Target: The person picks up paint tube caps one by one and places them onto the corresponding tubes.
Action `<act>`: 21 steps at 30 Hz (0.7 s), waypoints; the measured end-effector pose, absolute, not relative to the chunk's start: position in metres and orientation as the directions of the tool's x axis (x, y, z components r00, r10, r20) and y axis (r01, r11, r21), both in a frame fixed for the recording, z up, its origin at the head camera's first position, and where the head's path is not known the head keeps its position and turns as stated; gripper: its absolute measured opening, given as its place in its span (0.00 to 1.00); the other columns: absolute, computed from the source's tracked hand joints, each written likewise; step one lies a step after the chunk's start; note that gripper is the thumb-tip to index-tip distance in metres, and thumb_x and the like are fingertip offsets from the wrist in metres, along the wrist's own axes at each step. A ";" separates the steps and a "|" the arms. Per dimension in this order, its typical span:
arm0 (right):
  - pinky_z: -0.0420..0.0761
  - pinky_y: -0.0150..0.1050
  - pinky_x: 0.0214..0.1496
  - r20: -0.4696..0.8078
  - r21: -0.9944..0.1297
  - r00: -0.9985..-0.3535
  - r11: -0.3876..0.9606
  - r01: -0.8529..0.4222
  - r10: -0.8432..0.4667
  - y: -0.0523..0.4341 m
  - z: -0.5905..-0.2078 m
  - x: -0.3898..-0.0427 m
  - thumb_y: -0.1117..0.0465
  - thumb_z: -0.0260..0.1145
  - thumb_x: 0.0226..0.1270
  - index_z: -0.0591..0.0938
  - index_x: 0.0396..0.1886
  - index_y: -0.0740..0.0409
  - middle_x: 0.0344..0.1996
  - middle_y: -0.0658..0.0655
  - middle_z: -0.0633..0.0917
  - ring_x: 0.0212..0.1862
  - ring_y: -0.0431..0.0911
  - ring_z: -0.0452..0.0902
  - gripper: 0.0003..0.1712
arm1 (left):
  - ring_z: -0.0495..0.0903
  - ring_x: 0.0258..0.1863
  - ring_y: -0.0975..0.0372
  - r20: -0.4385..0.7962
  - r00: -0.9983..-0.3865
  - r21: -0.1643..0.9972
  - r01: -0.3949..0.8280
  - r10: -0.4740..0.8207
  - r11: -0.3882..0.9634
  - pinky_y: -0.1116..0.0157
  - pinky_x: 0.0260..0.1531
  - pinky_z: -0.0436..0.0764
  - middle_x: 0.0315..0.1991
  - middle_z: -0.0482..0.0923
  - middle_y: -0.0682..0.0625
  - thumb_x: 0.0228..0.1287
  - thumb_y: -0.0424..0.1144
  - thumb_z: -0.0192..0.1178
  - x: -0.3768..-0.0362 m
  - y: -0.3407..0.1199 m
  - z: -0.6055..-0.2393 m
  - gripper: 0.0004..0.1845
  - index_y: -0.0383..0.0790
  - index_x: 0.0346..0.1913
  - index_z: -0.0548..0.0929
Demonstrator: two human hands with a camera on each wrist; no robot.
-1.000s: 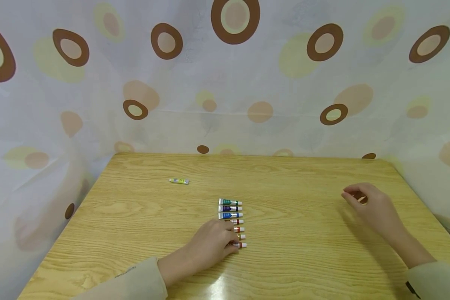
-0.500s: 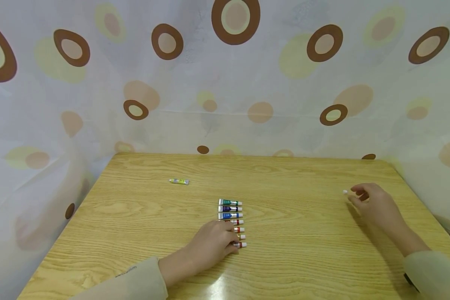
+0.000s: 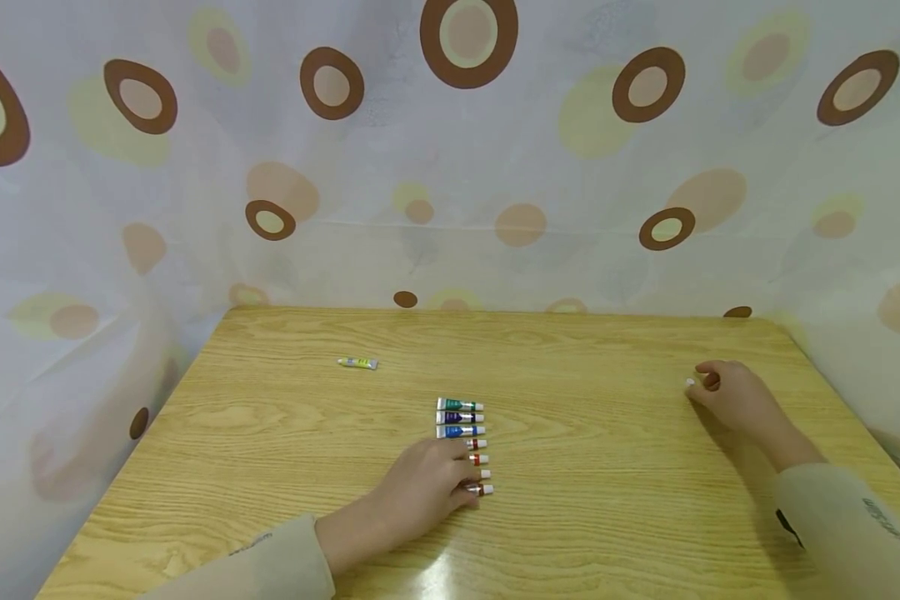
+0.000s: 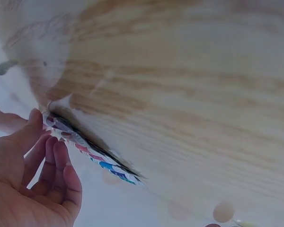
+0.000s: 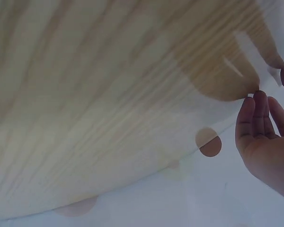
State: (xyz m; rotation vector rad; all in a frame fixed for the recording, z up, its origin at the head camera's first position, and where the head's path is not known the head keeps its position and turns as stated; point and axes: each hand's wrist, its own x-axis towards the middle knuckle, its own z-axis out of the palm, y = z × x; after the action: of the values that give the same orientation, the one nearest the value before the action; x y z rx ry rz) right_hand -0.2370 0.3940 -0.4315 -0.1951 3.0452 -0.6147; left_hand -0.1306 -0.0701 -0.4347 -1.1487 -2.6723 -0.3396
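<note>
A curtain (image 3: 450,167) of thin pale fabric printed with brown and yellow ovals fills the upper half of the head view. Below it lies a wooden table (image 3: 270,433), light oak grain with a slight gloss at bottom centre.

The left hand (image 3: 427,487) lies low at centre, palm down, fingers loosely bent and resting on the lower end of a row of paint tubes (image 3: 461,418). The tubes are small, metallic and white-capped, lying parallel and side by side just below the frame's centre. Seven can be counted: green, dark purple and blue bodies show at the top, while the lower four show only red or white cap ends past the fingers.

The right hand (image 3: 727,396) rests at centre right, fingers curled, touching a tiny white cap (image 3: 690,382) at its fingertips; whether it pinches the cap cannot be told.

One yellow tube (image 3: 357,362) lies alone at upper left of the tabletop.
</note>
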 end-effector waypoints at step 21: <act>0.81 0.56 0.43 0.055 -0.420 -0.994 0.902 -0.104 -0.089 0.387 -0.436 -0.236 0.59 0.62 0.77 0.82 0.48 0.72 0.41 0.69 0.86 0.43 0.61 0.81 0.16 | 0.84 0.34 0.64 0.481 -0.701 0.095 0.638 0.526 0.764 0.67 0.37 0.84 0.36 0.86 0.55 0.54 0.45 0.79 -0.170 -0.106 -0.407 0.15 0.43 0.42 0.91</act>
State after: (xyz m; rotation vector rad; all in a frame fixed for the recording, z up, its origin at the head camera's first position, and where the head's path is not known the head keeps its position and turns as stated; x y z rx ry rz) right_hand -0.2361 0.3865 -0.4357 -0.1577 3.0970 -0.6871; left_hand -0.1703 -0.1056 -0.4069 -0.8823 -2.5281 -0.3549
